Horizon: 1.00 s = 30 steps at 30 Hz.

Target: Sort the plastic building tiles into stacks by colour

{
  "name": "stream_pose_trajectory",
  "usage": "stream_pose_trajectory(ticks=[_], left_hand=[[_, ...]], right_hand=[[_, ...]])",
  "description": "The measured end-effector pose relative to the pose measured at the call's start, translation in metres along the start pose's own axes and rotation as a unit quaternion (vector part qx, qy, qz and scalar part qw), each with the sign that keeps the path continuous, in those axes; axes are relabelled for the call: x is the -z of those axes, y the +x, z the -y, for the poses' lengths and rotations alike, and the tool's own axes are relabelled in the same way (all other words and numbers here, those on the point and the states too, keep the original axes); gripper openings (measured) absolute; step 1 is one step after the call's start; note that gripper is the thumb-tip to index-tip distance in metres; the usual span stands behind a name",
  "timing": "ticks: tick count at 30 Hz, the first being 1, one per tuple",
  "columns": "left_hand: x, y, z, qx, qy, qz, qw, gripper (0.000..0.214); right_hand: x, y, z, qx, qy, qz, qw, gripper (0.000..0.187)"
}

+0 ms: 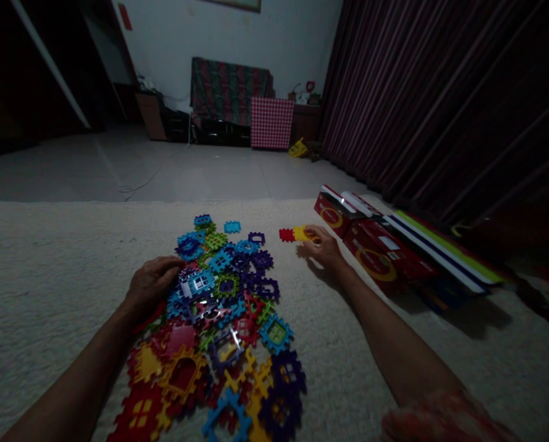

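A heap of plastic interlocking building pieces (228,285) in blue, purple, green, red and yellow lies on the pale mat. My left hand (153,279) rests at the heap's left edge, fingertips touching it; its fingers point right and what is under them is hidden. To the right of the heap, my right hand (319,247) pinches a yellow interlocking piece (299,233). Against its left side sits a red interlocking piece (286,235), edge to edge with it; whether they are locked cannot be told. A light blue piece (232,227) lies apart at the heap's far end.
Red boxes (371,248) and flat panels (444,248) stand on the mat (62,264) to the right, near my right forearm. Beyond the mat is a tiled floor (219,169) with a thin cable. A low cabinet (219,131) and a dark curtain (385,92) bound the room.
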<state>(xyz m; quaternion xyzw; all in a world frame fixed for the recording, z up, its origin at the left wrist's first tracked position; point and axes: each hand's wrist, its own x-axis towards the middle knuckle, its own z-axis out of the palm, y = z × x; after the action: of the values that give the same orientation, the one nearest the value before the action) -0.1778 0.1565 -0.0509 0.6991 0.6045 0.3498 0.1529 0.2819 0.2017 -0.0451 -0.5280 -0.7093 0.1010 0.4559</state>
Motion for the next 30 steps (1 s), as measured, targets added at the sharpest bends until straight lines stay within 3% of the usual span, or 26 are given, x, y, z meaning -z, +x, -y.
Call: stream_pose_trajectory(ticks=[3,7,12,16,30], left_hand=[[0.000,0.001,0.003,-0.002,0.008,0.001,1.000,0.035],[0.000,0.001,0.005,-0.006,0.008,0.001,1.000,0.033],[-0.001,-0.001,0.005,-0.007,0.004,0.005,1.000,0.032],[-0.001,-0.002,0.005,-0.001,-0.003,0.007,1.000,0.034],[0.000,-0.001,0.003,-0.009,0.018,0.005,1.000,0.035]], right_hand=[[0.009,0.021,-0.023,-0.047,-0.031,-0.085,0.995,0.035],[0.011,0.039,-0.041,-0.085,-0.032,-0.112,0.990,0.039],[0.002,0.034,-0.052,-0.169,0.067,-0.115,0.977,0.045],[-0.002,0.029,-0.058,-0.183,0.121,-0.118,0.968,0.049],[0.001,0.032,-0.062,-0.168,0.033,-0.070,0.983,0.056]])
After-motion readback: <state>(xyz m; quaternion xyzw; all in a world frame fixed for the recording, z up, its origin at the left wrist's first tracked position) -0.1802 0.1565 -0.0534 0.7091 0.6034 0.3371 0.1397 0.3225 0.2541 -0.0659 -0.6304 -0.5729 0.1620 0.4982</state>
